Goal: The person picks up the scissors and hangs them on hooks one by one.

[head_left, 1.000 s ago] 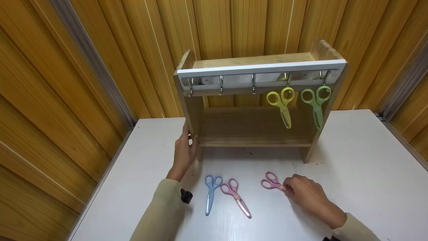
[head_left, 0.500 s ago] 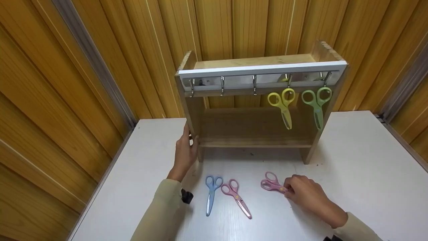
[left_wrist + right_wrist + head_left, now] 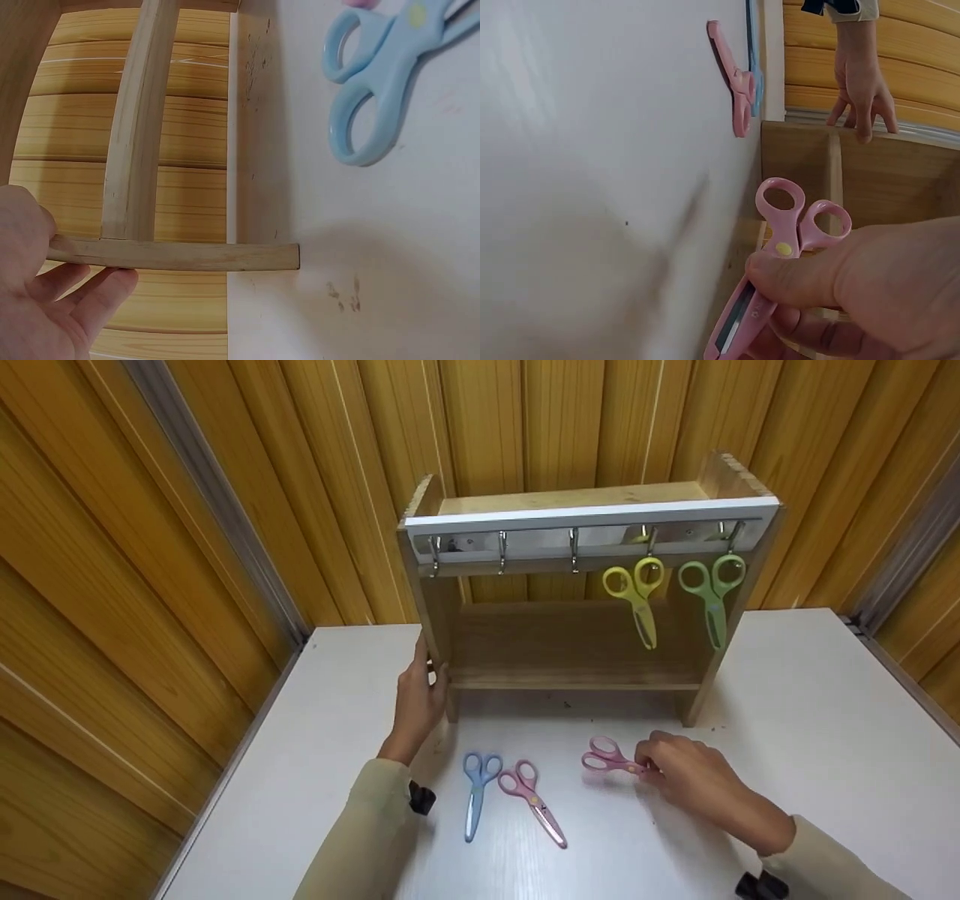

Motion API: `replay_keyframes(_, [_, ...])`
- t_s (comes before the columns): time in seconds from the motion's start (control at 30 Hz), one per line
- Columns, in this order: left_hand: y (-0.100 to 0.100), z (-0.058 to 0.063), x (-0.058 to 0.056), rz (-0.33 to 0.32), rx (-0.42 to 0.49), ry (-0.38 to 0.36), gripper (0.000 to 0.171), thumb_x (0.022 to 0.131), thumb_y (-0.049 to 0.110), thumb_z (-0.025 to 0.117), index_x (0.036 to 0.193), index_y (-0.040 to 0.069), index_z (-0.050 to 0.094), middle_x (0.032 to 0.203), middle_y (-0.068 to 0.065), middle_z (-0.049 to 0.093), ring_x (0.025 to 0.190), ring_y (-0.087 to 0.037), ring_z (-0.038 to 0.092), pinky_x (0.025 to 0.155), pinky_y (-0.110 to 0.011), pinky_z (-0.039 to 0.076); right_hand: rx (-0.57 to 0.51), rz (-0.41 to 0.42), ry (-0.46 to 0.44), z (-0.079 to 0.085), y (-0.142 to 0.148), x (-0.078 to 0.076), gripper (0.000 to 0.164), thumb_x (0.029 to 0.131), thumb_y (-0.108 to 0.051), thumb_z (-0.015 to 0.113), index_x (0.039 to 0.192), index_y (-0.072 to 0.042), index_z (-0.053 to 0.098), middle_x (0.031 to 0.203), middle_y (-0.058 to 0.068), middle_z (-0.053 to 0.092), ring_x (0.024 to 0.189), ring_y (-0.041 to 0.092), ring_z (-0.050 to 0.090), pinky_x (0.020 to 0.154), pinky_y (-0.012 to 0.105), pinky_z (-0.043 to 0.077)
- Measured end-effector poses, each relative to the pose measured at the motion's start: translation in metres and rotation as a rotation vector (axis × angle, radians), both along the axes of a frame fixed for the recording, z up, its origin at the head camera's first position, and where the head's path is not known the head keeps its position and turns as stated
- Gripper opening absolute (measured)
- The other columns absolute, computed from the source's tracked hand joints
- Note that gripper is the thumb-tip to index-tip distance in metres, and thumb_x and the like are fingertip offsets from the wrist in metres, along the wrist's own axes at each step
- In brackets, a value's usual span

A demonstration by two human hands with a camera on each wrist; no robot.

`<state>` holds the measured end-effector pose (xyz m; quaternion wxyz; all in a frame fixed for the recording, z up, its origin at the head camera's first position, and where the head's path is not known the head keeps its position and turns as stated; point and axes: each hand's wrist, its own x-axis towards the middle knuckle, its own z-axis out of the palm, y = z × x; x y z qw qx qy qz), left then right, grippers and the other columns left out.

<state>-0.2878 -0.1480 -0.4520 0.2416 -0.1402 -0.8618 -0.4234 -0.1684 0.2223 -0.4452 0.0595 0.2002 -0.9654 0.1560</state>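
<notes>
The right hand [image 3: 686, 772] is grasping one pair of pink scissors [image 3: 784, 248]; its thumb [image 3: 787, 279] presses just below the yellow dot of the pivot, and the other fingers support from the opposite side. From these fingers, the finger loops [image 3: 782, 217] stick out uncovered toward the person's left, while the blades go back under the hand. So the long axis runs sideways in the head view, roughly along the row of hooks, and not upright. The scissors seem slightly above the white table [image 3: 615, 847], because a pink reflection shows under the loops.

The middle metal hook [image 3: 574, 551] is beyond the right fingers, higher and somewhat to their left. Beyond and above the same fingers hang the yellow scissors [image 3: 639, 600] and, more to the right, the green scissors [image 3: 712, 604], both with loops up and blades down.

The left hand [image 3: 420, 701] grips the left side panel of the wooden rack [image 3: 570, 645], well apart from the held scissors; the right hand is therefore the nearer one. Closer to the person than the left fingers, and to their right, lie the blue scissors [image 3: 474, 802] and then the second pink scissors [image 3: 534, 801].
</notes>
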Motion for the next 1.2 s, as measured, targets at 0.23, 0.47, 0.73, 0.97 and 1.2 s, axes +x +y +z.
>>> replay_keyframes(0.23, [0.001, 0.001, 0.0, 0.0, -0.004, 0.007, 0.071, 0.105, 0.004, 0.057, 0.164, 0.015, 0.02, 0.156, -0.015, 0.047, 0.124, -0.035, 0.064, 0.093, -0.039, 0.06, -0.025, 0.047, 0.051, 0.028, -0.005, -0.003, 0.017, 0.081, -0.005, 0.085, 0.084, -0.016, 0.072, 0.077, -0.009, 0.058, 0.069, 0.009, 0.052, 0.055, 0.029, 0.046])
replay_keyframes(0.47, [0.001, 0.002, 0.0, -0.003, 0.011, -0.013, 0.071, 0.105, 0.005, 0.056, 0.164, 0.016, 0.02, 0.157, -0.014, 0.047, 0.126, -0.033, 0.063, 0.095, -0.038, 0.059, -0.079, 0.095, 0.151, 0.055, -0.011, -0.004, 0.015, 0.084, -0.005, 0.084, 0.086, -0.017, 0.074, 0.079, -0.011, 0.06, 0.072, 0.007, 0.054, 0.057, 0.027, 0.049])
replay_keyframes(0.73, [0.0, 0.001, 0.001, -0.005, -0.017, 0.05, 0.065, 0.105, 0.003, 0.055, 0.162, 0.008, 0.024, 0.152, -0.019, 0.051, 0.124, -0.035, 0.064, 0.094, -0.041, 0.06, -0.16, 0.122, 0.257, 0.078, -0.024, -0.006, 0.017, 0.082, -0.003, 0.086, 0.09, -0.014, 0.076, 0.08, -0.01, 0.061, 0.073, 0.007, 0.056, 0.06, 0.025, 0.054])
replay_keyframes(0.97, [0.001, 0.002, 0.0, 0.005, -0.007, 0.033, 0.067, 0.105, 0.003, 0.056, 0.163, 0.012, 0.023, 0.155, -0.017, 0.049, 0.124, -0.035, 0.064, 0.096, -0.042, 0.059, -0.224, 0.123, 0.325, 0.093, -0.031, -0.009, 0.02, 0.08, -0.003, 0.087, 0.093, -0.012, 0.077, 0.083, -0.006, 0.065, 0.075, 0.008, 0.058, 0.062, 0.025, 0.058])
replay_keyframes(1.2, [0.003, 0.003, 0.0, 0.026, 0.001, -0.033, 0.069, 0.105, 0.005, 0.056, 0.164, 0.017, 0.022, 0.155, -0.013, 0.049, 0.126, -0.031, 0.063, 0.098, -0.038, 0.057, -0.318, 0.173, 0.373, 0.101, -0.036, -0.013, 0.021, 0.079, -0.001, 0.087, 0.095, -0.01, 0.077, 0.086, -0.004, 0.067, 0.077, 0.008, 0.061, 0.065, 0.023, 0.06])
